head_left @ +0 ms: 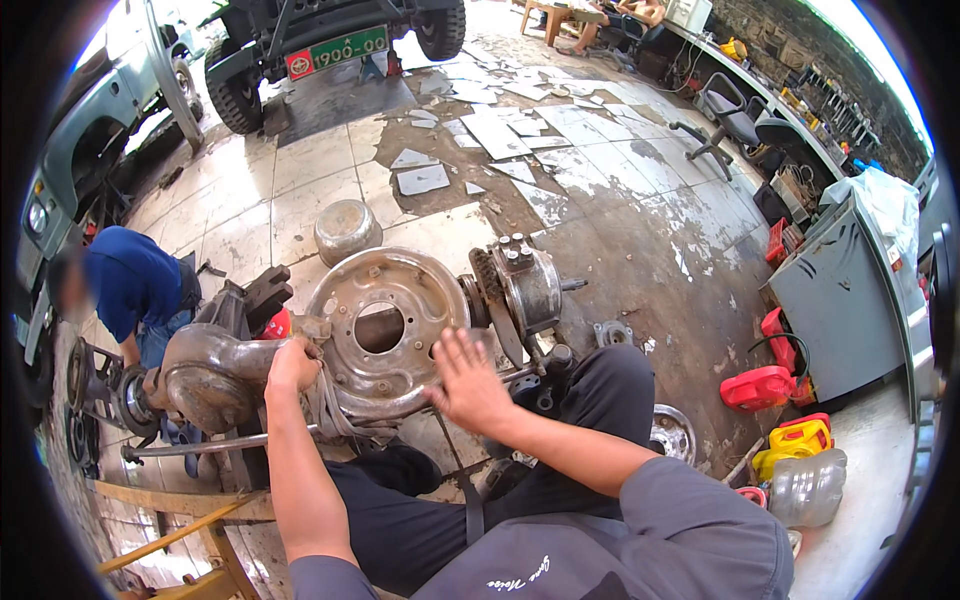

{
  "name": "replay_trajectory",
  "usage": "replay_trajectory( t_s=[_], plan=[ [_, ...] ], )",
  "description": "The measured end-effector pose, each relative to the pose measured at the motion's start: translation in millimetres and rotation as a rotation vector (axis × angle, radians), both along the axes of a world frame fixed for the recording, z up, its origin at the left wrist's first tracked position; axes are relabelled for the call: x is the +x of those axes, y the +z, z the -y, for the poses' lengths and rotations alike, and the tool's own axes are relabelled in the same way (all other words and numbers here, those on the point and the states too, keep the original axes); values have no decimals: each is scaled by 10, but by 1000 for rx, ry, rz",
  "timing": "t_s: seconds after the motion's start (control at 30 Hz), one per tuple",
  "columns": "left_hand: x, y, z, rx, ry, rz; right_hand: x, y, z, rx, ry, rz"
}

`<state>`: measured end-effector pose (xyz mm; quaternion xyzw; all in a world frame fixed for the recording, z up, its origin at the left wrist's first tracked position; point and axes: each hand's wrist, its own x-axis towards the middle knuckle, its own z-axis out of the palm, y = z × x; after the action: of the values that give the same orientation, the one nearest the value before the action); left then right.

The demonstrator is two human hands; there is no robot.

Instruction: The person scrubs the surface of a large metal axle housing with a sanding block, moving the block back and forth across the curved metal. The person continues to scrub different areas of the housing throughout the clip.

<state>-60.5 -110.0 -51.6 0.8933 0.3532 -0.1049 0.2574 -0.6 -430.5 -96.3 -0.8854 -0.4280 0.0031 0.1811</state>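
Note:
A worn steel brake backing plate or wheel disc [425, 275], round with a large centre hole, stands upright in front of me on an axle assembly. My left hand [292, 362] is closed at its left edge, beside the bulky axle housing [208, 378]. A grey cloth-like strip [325, 405] hangs just below those fingers; what they grip is hidden. Spread fingers of my right hand [468, 385] lie flat against the disc's lower right edge, slightly blurred. Right of the disc sits a metal hub with studs [530, 285]. A long rod [215, 445] runs below the housing.
A person in blue [140, 275] crouches at the left. Behind the disc lies a round metal drum [347, 230]. Broken tiles [495, 133] cover the floor ahead, before a raised vehicle [330, 30]. Red and yellow containers [790, 445] and a grey cabinet [840, 290] stand right.

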Motion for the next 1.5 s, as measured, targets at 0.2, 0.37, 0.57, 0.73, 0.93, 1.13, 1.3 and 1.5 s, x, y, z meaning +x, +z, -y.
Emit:
replay_trajectory(
  t_s=[0.2, 0.37, 0.57, 0.73, 0.93, 1.13, 1.3, 1.5],
  plan=[
    [-6, 10, 13, 66, -50, 34, 26, -13, -5, 24, 33, 17],
    [-9, 44, 5, 33, -25, 10, -289, 24, -2, -52, 310, 7],
    [-3, 63, 37, 33, -40, 19, -136, 62, 41, -101, 253, 31],
    [-4, 68, 54, 44, -30, 38, 205, 93, 89, -130, 348, 98],
    [-4, 28, 19, 33, -30, 20, 98, 50, 129, -72, 401, 40],
    [-7, -7, -6, 13, -15, 14, 39, 135, 16, -126, 352, 79],
    [27, 142, 104, 31, -13, 15, 272, 14, -11, 75, 249, -44],
    [30, 44, 27, 57, -49, 9, -110, 24, -2, 142, 491, -196]
  ],
)
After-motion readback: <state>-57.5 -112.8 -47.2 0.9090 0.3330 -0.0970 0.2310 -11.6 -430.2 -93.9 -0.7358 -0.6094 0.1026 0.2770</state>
